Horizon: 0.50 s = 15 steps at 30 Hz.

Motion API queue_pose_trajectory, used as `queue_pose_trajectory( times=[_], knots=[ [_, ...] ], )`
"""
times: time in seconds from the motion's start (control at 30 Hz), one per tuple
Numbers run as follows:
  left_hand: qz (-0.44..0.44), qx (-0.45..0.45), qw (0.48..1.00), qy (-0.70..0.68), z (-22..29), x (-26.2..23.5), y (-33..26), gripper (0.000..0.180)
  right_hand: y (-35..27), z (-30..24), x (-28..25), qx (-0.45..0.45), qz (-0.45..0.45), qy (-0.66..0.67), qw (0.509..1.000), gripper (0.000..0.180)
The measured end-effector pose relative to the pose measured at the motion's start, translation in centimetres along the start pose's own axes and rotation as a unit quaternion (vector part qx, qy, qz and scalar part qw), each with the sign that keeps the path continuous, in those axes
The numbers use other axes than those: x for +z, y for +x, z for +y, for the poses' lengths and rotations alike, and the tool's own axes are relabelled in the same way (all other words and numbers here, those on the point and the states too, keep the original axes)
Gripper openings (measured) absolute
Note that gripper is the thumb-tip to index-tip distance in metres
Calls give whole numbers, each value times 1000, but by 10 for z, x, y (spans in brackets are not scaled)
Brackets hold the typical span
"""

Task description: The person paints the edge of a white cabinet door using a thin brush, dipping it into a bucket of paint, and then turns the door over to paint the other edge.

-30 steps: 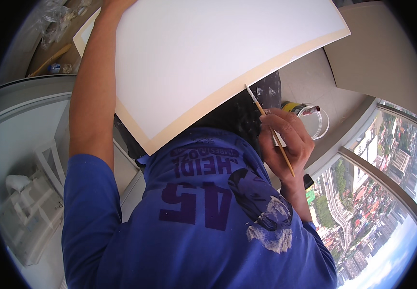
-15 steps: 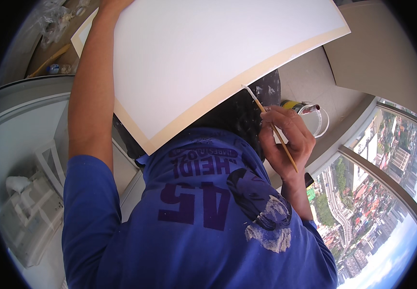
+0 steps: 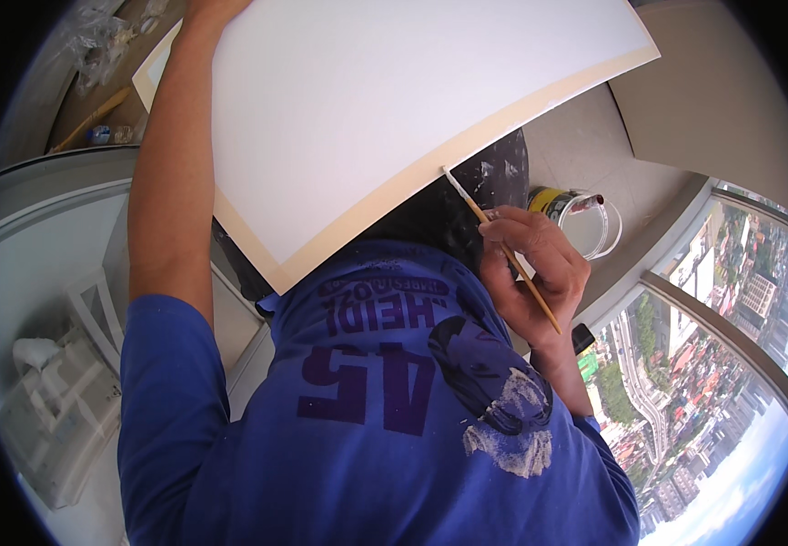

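Observation:
A large white panel (image 3: 394, 100) with a beige border lies tilted over my lap, running past the top of the view. My right hand (image 3: 540, 264) is closed around the thin wooden handle of a paintbrush (image 3: 474, 207). White coats the brush's bristles, and their tip meets the panel's near edge at the beige border. At the top left, my left hand (image 3: 217, 7) is on the panel's far left part. Its fingers are cut off by the upper edge of the view, and my forearm crosses the panel's left side.
An open paint bucket (image 3: 550, 202) with a white handle stands on the floor right of my knee. Beyond it are a beige wall panel (image 3: 712, 100) and a window (image 3: 685, 382) over a city. Clear plastic wrapping (image 3: 98, 45) and a small bottle (image 3: 100, 136) lie far left.
My right hand and the paintbrush have shifted slightly left along the panel's near edge. More of the bucket shows now. The panel has barely moved, and my left arm stays in place.

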<state>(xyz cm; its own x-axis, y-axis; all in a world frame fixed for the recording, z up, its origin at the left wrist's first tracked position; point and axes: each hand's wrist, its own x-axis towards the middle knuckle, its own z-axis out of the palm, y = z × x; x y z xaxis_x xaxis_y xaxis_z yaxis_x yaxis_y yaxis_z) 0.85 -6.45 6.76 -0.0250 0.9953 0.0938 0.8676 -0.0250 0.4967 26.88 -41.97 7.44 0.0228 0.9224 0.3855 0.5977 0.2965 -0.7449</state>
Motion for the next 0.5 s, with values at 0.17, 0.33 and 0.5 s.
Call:
queue_pose_trajectory(
  times=[0.17, 0.33, 0.5],
  knots=[
    [5, 2, 1000, -6, -1, 0, 1, 98, 2, 9, 0, 12, 18, -23, 1000, 23],
    [0, -11, 1000, 11, 5, -4, -3, 98, 4, 6, -2, -5, 32, -55, 998, 24],
    [3, -1, 1000, 11, 1, -3, 0, 98, 1, 3, -1, -6, 24, -50, 998, 23]
  ],
)
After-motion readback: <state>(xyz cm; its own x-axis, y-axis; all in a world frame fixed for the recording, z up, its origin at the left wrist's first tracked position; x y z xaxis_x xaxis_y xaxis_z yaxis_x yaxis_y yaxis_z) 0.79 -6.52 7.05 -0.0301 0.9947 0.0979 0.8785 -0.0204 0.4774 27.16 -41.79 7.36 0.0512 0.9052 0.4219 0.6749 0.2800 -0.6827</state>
